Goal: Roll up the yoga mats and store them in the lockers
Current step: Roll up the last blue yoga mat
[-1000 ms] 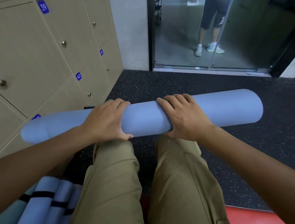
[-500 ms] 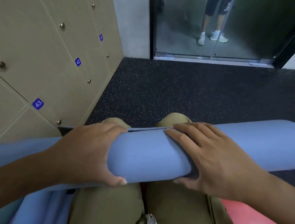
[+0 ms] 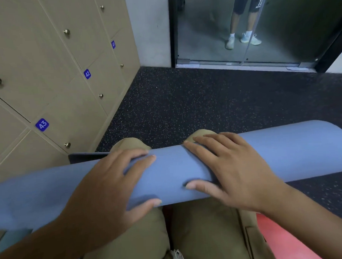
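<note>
Blue rolled yoga mat (image 3: pixel 168 174) across the thighs, left grip (image 3: pixel 110 186) and right grip (image 3: pixel 232 169) both wrapped around its middle.

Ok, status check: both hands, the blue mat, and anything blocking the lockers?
Left hand and right hand both grip the rolled blue mat, across the lap. Lockers all shut. Nothing seen blocking them.

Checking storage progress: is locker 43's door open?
No, the locker 43 door sits flush and closed, while both hands hold the rolled blue mat.
</note>
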Tool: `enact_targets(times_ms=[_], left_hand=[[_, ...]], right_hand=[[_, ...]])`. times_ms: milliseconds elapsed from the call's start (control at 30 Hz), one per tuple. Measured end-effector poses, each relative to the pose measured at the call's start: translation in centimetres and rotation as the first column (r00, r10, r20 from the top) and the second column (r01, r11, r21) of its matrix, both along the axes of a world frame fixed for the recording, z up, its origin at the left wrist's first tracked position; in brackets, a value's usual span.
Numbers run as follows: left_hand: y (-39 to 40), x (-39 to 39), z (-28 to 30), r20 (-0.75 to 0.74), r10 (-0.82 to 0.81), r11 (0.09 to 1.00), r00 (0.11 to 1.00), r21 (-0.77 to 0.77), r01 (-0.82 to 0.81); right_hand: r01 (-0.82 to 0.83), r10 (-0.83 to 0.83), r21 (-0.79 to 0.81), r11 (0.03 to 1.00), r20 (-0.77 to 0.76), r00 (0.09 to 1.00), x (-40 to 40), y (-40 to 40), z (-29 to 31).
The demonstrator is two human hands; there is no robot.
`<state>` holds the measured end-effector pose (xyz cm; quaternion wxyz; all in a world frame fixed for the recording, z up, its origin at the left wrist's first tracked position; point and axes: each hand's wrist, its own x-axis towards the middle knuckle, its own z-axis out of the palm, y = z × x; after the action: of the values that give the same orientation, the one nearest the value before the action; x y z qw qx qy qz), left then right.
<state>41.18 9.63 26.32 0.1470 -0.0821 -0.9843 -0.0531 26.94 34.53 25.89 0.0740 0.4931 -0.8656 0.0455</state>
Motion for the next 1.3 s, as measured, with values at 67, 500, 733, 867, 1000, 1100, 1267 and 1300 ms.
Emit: enact_targets(times_ms=[67,500,733,867,1000,1100,1267,1300], left_hand=[[1.1,0.1,-0.9,-0.046,0.014,0.999,0.999,-0.037,-0.016],[-0.8,-6.5,-1.4,0.122,0.114,0.991,0.986,-0.081,-0.104],[-2.5,-10.6,0.7,0.440,0.168,0.979,0.882,0.029,-0.200],[-1.7,-11.1,0.7,0.325,0.165,0.986,0.931,-0.046,-0.158],[-0.4,-11.5,-1.6,0.160,0.127,0.984,0.979,-0.141,-0.105],[-0.2,-12.8,-2.4,0.141,0.183,0.967,0.973,-0.204,-0.153],[-1.1,-15.4,-1.5,0.259,0.210,0.965,0.943,-0.208,-0.157],[-1.3,-16.0,-1.2,0.291,0.208,0.970,0.934,-0.183,-0.159]], right_hand=[[0.025,-0.026,0.020,0.999,0.045,0.999,-1.1,-0.9,0.5],[0.083,-0.122,-0.304,0.949,-0.112,0.986,-2.9,-2.8,-2.3],[0.165,-0.209,-0.329,0.930,-0.102,0.973,-4.2,-3.2,-4.0],[0.181,-0.221,-0.339,0.923,-0.085,0.971,-6.2,-4.5,-3.9],[0.168,-0.212,-0.371,0.913,-0.081,0.974,-8.3,-5.6,-4.1],[0.187,-0.254,-0.450,0.873,-0.094,0.963,-9.4,-6.2,-4.5],[0.338,-0.453,-0.609,0.717,-0.038,0.891,-10.1,-6.5,-5.3],[0.368,-0.474,-0.621,0.692,-0.006,0.881,-10.0,-6.6,-5.3]])
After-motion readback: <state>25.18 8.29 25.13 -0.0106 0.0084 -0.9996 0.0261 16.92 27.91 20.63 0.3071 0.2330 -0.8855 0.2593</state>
